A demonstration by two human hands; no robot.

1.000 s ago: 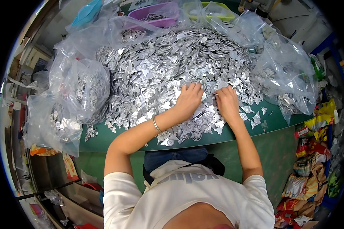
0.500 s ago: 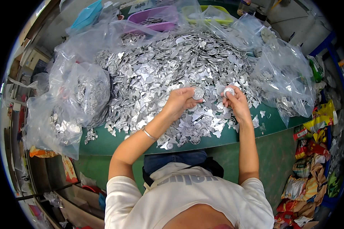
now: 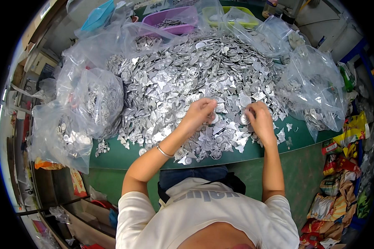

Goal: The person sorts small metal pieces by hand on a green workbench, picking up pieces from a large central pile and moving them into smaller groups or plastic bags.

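A broad heap of small silver metal pieces [image 3: 174,79] covers the table in front of me, with round discs, star-like shapes and openwork ones among them. Over its near part my left hand [image 3: 200,113] is closed, thumb and fingers together; a bright edge shows below the fingertips, too hidden to name. To its right, my right hand [image 3: 259,119] bends down with its fingertips pinched at a round metal disc [image 3: 244,119], partly covered by the fingers. Another pale disc [image 3: 245,101] lies just beyond that hand.
Clear plastic bags of metal pieces stand left [image 3: 97,99] and right [image 3: 313,91] of the heap. Behind it are a purple basket [image 3: 151,19] and a yellow-green basket [image 3: 253,25]. The green table's [image 3: 124,159] front edge runs before my body. Colourful packets [image 3: 332,182] are piled at right.
Both hands have lowered toward the heap and turned their fingers down. The discs held up between the fingers before no longer show face-on there. The view has shifted slightly.
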